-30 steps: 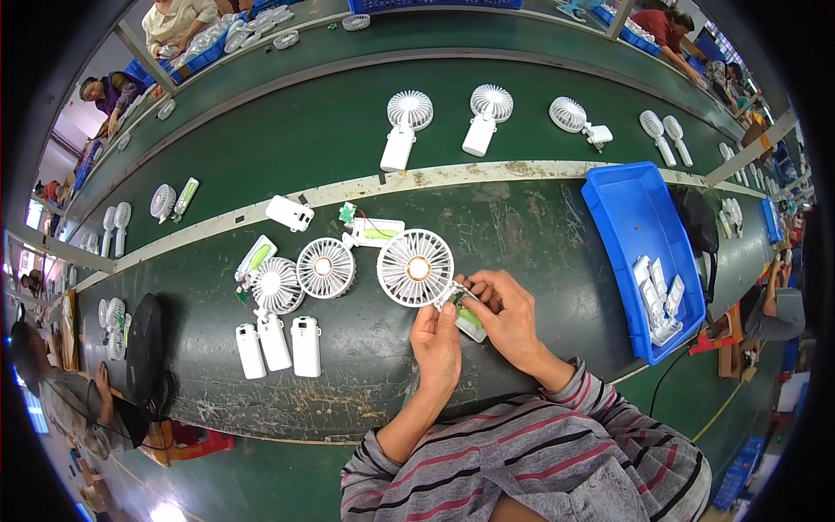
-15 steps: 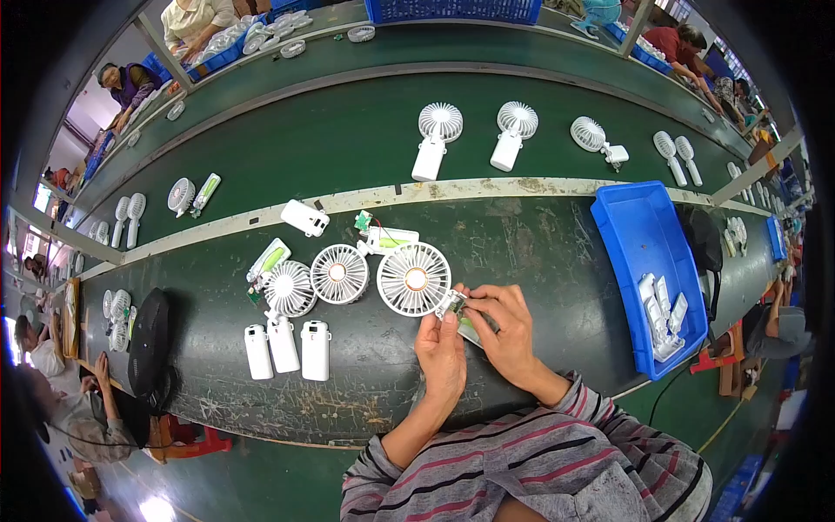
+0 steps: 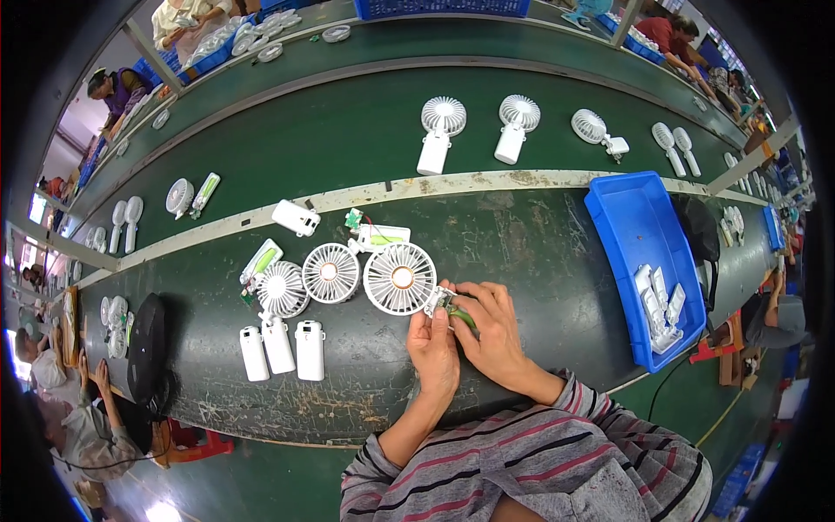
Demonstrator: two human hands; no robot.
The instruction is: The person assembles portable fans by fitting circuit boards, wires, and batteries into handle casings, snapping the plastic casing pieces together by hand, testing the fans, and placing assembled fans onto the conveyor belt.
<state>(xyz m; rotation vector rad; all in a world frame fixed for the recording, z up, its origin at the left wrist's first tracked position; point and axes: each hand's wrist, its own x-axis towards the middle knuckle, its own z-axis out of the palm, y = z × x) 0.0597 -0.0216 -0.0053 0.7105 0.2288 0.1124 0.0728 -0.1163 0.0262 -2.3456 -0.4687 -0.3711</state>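
In front of me lies a white handheld fan (image 3: 400,278) with a round slatted head and a copper-coloured ring at its hub. My left hand (image 3: 435,361) pinches the neck end of its opened handle, thumb beside a small green circuit board (image 3: 444,301). My right hand (image 3: 494,331) closes around the lower part of that handle, where a green battery (image 3: 464,320) shows beneath the fingers. The rest of the handle is hidden by the right hand. Touching this fan's left side is a second fan head (image 3: 330,272); a third fan head (image 3: 282,290) lies beyond it.
White handle covers (image 3: 310,351) lie at front left, another cover (image 3: 296,217) farther back. A blue bin (image 3: 639,261) with white parts stands right. Finished-looking fans (image 3: 444,117) rest on the green belt (image 3: 348,130) behind a pale rail (image 3: 487,183). A black case (image 3: 148,348) sits left. Co-workers surround the tables.
My right fingers have shifted on the handle, and more of the green battery shows beneath them. The view has shifted slightly, so the fans sit a little farther left in it.
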